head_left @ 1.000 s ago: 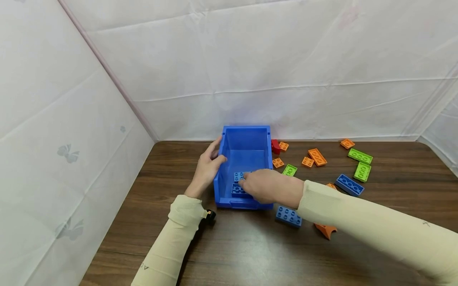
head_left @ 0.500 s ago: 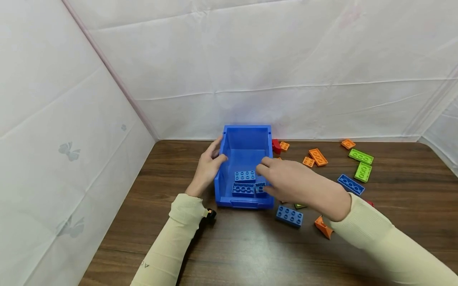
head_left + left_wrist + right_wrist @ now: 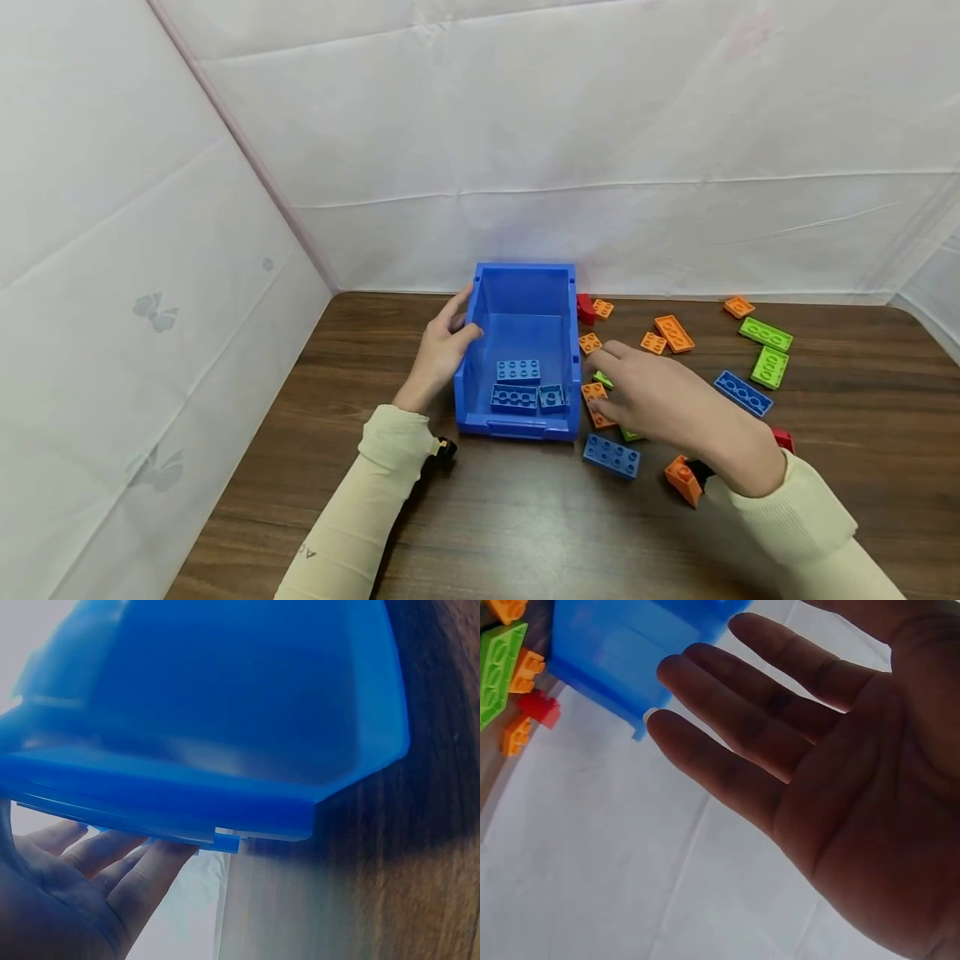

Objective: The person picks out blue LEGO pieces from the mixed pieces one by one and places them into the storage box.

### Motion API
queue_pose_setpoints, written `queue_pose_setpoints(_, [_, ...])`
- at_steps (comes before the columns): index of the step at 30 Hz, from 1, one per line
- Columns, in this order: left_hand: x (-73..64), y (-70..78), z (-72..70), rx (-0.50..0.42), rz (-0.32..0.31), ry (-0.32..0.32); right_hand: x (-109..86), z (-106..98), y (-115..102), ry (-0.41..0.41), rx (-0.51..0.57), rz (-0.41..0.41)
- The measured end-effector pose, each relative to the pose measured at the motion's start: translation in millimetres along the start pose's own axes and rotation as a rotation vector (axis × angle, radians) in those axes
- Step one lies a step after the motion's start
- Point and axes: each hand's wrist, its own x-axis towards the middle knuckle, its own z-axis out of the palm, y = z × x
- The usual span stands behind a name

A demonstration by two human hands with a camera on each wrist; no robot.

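A blue plastic bin (image 3: 517,428) stands on the table, with three blue toy building bricks lying inside near its front: an eight-stud brick (image 3: 518,371), a longer one with its hollow side up (image 3: 514,399) and a short one (image 3: 552,398). My left hand (image 3: 437,354) grips the bin's left wall, thumb at the rim and fingers along the outside. Just right of the bin hovers my right hand (image 3: 652,396), holding nothing, its fingers loosely spread in the right wrist view. Beneath its fingertips lies an orange brick (image 3: 597,406), partly covered.
Loose bricks lie right of the bin: a blue eight-stud brick (image 3: 611,457), an orange sloped brick (image 3: 682,481), a long blue brick (image 3: 743,393), green bricks (image 3: 766,334), orange bricks (image 3: 674,333) and a red brick (image 3: 586,309). White sheeting (image 3: 517,167) hangs behind the table.
My right hand has left the bin's inside and moved right, over the loose bricks. A short blue brick now shows inside where that hand was. My left hand stays on the bin.
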Motion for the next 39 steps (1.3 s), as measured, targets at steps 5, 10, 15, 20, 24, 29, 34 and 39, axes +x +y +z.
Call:
queue_pose_setpoints(5, [0.5, -1.3, 0.5, 0.000, -0.003, 0.001, -1.9, 5.9, 4.5, -0.032, 0.008, 0.022])
queue_pose_setpoints(10, [0.0, -1.5, 0.6, 0.007, -0.012, 0.009, -1.2, 11.5, 7.2, -0.076, 0.002, 0.030])
queue_pose_setpoints(15, [0.1, -1.9, 1.6, 0.008, -0.014, 0.005, -0.1, 18.8, 9.1, -0.174, 0.008, 0.064])
queue_pose_setpoints(20, [-1.4, -0.7, 1.4, 0.010, -0.019, 0.003, 4.3, 27.2, 7.4, -0.295, 0.004, 0.125])
queue_pose_setpoints(24, [-1.0, 0.3, 1.2, 0.010, -0.017, 0.003, 6.9, 33.1, 6.2, -0.329, 0.028, 0.126])
queue_pose_setpoints(29, [0.4, 2.2, 0.9, 0.006, -0.018, -0.001, 9.1, 37.2, 3.4, -0.364, 0.044, 0.155])
queue_pose_setpoints(34, [1.3, 1.7, 1.0, 0.002, -0.020, -0.001, 10.6, 42.5, 1.0, -0.399, 0.040, 0.194])
queue_pose_setpoints(39, [-0.3, 2.1, 0.8, 0.014, -0.027, 0.006, 10.5, 48.3, -0.5, -0.418, 0.060, 0.217])
